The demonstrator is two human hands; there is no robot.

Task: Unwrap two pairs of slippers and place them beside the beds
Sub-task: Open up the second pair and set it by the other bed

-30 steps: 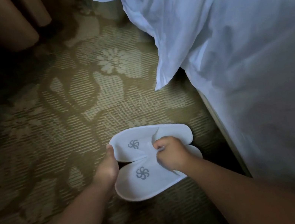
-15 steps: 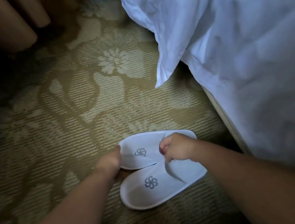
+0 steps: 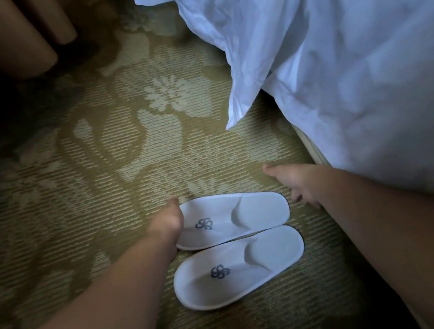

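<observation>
Head camera looks down at two white slippers lying side by side on a green carpet with a pale flower pattern, toes pointing towards the bed. Each insole carries a small blue-grey pinwheel logo at the heel, one on the far slipper and one on the near slipper; there are no readable letters.

The left hand rests at the heel of the far slipper and covers its rim. Its fingers are hidden, so I cannot tell whether it grips. The near slipper lies just below that hand, not touching it.

The right hand is spread wide and holds nothing. It is just beyond the far slipper's toe, apart from it.

A white duvet hangs off the bed beyond the right hand. Brown and white curtains hang well past the left hand.
</observation>
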